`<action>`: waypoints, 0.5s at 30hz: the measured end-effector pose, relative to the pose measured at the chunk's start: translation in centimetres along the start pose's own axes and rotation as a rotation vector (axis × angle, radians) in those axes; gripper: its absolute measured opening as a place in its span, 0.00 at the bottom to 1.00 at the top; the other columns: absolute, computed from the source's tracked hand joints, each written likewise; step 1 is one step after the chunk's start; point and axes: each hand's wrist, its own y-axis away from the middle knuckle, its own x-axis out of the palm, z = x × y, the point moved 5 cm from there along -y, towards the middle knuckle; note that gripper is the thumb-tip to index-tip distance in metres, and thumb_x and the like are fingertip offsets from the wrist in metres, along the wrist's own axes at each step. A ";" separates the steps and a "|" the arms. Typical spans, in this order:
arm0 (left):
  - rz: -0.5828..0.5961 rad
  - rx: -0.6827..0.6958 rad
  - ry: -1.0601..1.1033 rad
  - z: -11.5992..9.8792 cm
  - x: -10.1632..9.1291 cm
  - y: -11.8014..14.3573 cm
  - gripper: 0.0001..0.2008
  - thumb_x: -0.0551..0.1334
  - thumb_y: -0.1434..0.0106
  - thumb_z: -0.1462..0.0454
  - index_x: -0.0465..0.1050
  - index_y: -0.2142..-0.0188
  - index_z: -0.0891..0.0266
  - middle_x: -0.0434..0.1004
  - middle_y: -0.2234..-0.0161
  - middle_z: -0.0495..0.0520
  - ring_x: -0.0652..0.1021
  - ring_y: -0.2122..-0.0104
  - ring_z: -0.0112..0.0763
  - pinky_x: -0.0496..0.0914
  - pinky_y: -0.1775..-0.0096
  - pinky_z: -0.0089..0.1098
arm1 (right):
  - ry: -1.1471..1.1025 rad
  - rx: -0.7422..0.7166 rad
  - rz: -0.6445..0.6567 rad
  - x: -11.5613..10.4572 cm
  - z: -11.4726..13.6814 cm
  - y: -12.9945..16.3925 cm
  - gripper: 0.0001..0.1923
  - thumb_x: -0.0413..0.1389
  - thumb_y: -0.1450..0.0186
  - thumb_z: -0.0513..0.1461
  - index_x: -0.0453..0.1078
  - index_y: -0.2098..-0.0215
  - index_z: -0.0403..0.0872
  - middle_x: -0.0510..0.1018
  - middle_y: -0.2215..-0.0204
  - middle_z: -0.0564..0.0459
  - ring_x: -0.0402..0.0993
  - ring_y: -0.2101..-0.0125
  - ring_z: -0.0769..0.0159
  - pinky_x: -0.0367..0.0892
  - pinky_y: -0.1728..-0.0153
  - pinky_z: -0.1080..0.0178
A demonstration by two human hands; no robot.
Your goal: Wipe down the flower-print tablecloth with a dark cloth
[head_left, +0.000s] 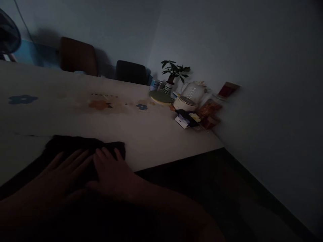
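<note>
Table (156, 134): a pale top with printed flowers is filling the left and middle of the view, its near edge running along the bottom and its right corner lying close to the wall.
Wall (252, 67): it is standing grey and dim along the table's far and right edges.
Chairs: a brown chair (78, 55) and a darker chair (131, 71) are standing behind the far edge.
Cloth (75, 146): a dark cloth is lying flat at the near edge, toward the left corner; the light is too low to tell its folds.
Left hand (64, 174): it is lying palm down on the cloth, fingers spread and straight, grasping nothing.
Right hand (113, 174): it is lying flat just beside the left one, fingers stretched over the cloth's right part, loose and not clenched; its thumb is pointing toward the left hand.
Forearms: both are coming in dark from the bottom of the view.
Clutter: a group is crowding the far right corner, well apart from the hands.
Kettle (194, 90): a pale kettle is standing against the wall.
Plant (173, 75): a small potted plant is standing upright to the kettle's left.
Pot (185, 103): a white round pot is sitting in front of the kettle.
Disc (160, 96): a flat green disc is lying by the plant.
Packets (208, 111): blurred reddish packets are sitting to the right of the pot.
</note>
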 end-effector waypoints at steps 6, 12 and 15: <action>0.316 0.167 0.021 -8.3 3.1 -12.9 0.42 0.50 0.37 0.40 0.48 0.30 0.59 0.45 0.31 0.62 0.50 0.31 0.54 0.47 0.35 0.58 | 0.020 0.367 0.035 -2.4 -9.0 7.8 0.40 0.42 0.29 0.56 0.47 0.30 0.38 0.49 0.30 0.39 0.39 0.30 0.52 0.39 0.34 0.39; 0.492 0.356 0.159 -19.5 5.2 -24.9 0.42 0.44 0.33 0.42 0.41 0.29 0.66 0.36 0.30 0.63 0.43 0.30 0.51 0.38 0.35 0.61 | 0.191 0.761 0.074 -5.8 -19.2 16.7 0.31 0.39 0.27 0.48 0.51 0.29 0.45 0.49 0.30 0.44 0.39 0.30 0.51 0.39 0.35 0.38; 0.478 0.420 0.202 -24.7 6.8 -29.7 0.40 0.45 0.33 0.44 0.43 0.30 0.66 0.39 0.29 0.62 0.45 0.30 0.49 0.38 0.35 0.60 | 0.277 0.885 0.116 -7.2 -24.0 21.4 0.26 0.39 0.27 0.43 0.59 0.33 0.48 0.48 0.30 0.46 0.39 0.30 0.51 0.42 0.36 0.36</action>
